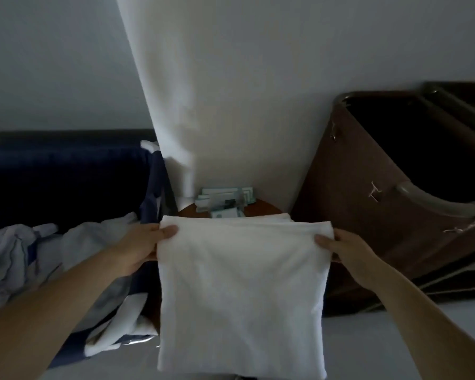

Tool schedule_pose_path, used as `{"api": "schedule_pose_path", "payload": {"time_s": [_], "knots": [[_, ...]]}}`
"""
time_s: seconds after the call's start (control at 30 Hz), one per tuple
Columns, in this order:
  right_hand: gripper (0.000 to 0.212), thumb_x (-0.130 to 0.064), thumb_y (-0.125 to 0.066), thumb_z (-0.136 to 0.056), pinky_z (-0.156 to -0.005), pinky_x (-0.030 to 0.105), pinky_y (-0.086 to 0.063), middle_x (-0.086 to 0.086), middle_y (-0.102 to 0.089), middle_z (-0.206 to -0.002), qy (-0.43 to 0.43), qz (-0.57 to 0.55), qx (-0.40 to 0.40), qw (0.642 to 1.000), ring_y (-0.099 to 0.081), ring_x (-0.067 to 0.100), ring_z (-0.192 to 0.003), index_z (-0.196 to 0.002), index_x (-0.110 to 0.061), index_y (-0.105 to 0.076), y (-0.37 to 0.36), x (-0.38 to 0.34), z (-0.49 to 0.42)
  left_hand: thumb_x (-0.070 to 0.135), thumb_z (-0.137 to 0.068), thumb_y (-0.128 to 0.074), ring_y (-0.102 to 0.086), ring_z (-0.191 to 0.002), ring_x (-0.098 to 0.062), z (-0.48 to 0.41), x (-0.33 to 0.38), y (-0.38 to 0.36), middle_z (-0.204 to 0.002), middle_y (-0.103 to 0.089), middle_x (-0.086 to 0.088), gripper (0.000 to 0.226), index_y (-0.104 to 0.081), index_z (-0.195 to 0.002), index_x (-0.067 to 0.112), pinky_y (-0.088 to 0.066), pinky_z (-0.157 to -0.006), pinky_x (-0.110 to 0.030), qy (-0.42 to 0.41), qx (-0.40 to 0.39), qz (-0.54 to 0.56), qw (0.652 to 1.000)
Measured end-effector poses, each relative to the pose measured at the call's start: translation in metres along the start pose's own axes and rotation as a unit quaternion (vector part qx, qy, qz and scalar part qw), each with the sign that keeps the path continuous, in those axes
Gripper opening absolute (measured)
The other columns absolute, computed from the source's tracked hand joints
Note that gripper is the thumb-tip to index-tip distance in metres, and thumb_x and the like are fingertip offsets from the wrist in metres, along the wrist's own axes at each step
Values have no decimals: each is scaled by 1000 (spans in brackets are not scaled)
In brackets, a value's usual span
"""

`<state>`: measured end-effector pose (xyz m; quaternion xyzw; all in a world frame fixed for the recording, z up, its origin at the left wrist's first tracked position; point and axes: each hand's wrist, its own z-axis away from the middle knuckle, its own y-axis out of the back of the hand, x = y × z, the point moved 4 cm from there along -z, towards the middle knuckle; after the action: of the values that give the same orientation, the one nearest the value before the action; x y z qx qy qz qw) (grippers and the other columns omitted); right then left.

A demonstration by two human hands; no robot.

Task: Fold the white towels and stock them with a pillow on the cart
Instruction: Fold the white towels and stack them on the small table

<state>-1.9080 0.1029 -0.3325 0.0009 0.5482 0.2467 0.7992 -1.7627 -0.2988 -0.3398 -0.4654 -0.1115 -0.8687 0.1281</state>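
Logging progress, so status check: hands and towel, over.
Left hand and right hand each pinch a top corner. White towel hangs folded between them. Brown linen bag stands to the right.

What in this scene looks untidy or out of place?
The blue-and-white linen lies crumpled in a heap left of the white towel. The towel itself hangs straight, left hand and right hand pinching its top corners.

The white towel is soft matt cloth, the small round tabletop glossy reddish wood, and the brown hamper dull fabric on a metal-looking rail.
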Motion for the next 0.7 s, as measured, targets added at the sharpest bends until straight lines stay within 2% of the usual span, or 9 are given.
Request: {"api": "schedule_pose_path", "payload": {"time_s": [0.07,0.17,0.2,0.3,0.33,0.43,0.5,0.6,0.7], "knots": [[32,-28,-69,-92,-92,42,-55,5,-71,-115,-42,-14,13,999,-69,24,-103,-120,-11,-66,-14,28,-45,27,-95,-64,-73,-92,-30,-45,-18,-13,-104,-75,-12,24,-67,-110,9,-59,-75,-37,14,53,-2,999],[38,-31,-66,-95,-97,53,-52,10,-66,-118,-108,-15,45,993,-65,30,-106,-125,-9,-61,-37,76,-91,22,-98,-60,-64,-107,-40,-93,-55,-34,-115,-69,-15,28,-63,-116,0,-52,-96,-51,59,98,-11,993],[39,-31,-66,-94,-97,53,-52,11,-66,-118,-127,-14,54,990,-65,31,-105,-125,-9,-60,-43,90,-100,22,-98,-60,-62,-108,-39,-104,-67,-39,-114,-67,-11,28,-62,-116,1,-51,-96,-50,74,108,-13,991],[41,-33,-67,-92,-94,53,-53,11,-66,-115,-154,0,78,985,-65,32,-102,-124,-8,-61,-50,115,-113,28,-98,-58,-62,-93,-22,-126,-90,-48,-102,-64,0,19,-59,-112,15,-49,-71,-33,96,93,-27,991],[39,-32,-68,-92,-93,53,-53,11,-67,-114,-153,8,85,984,-65,32,-101,-122,-8,-62,-49,116,-115,28,-99,-58,-62,-92,-21,-130,-93,-47,-102,-65,-1,17,-61,-109,15,-47,-69,-31,94,90,-34,991],[21,-27,-68,-92,-89,55,-54,9,-70,-104,-129,4,109,986,-67,32,-94,-108,-13,-66,-46,104,-117,29,-99,-56,-64,-94,-22,-132,-86,-39,-104,-68,-2,11,-64,-104,23,-48,-70,-32,42,105,-63,992],[9,-28,-69,-91,-84,52,-57,2,-72,-94,-99,-1,121,988,-69,27,-88,-97,-21,-67,-46,88,-118,33,-99,-55,-63,-88,-18,-129,-78,-29,-98,-67,4,8,-62,-101,29,-46,-66,-30,-18,154,-94,983],[9,-32,-69,-91,-78,49,-58,-1,-73,-89,-78,-8,137,987,-70,26,-85,-94,-24,-69,-47,70,-128,40,-100,-51,-60,-87,-12,-130,-69,-17,-96,-63,10,14,-56,-110,32,-43,-66,-30,-70,216,-154,962],[21,-32,-67,-92,-81,47,-56,5,-70,-98,-97,43,153,983,-66,27,-88,-106,-17,-67,-51,74,-146,36,-102,-50,-59,-88,-17,-150,-72,-24,-96,-60,8,15,-54,-112,25,-42,-69,-31,-43,173,-193,965]]}}
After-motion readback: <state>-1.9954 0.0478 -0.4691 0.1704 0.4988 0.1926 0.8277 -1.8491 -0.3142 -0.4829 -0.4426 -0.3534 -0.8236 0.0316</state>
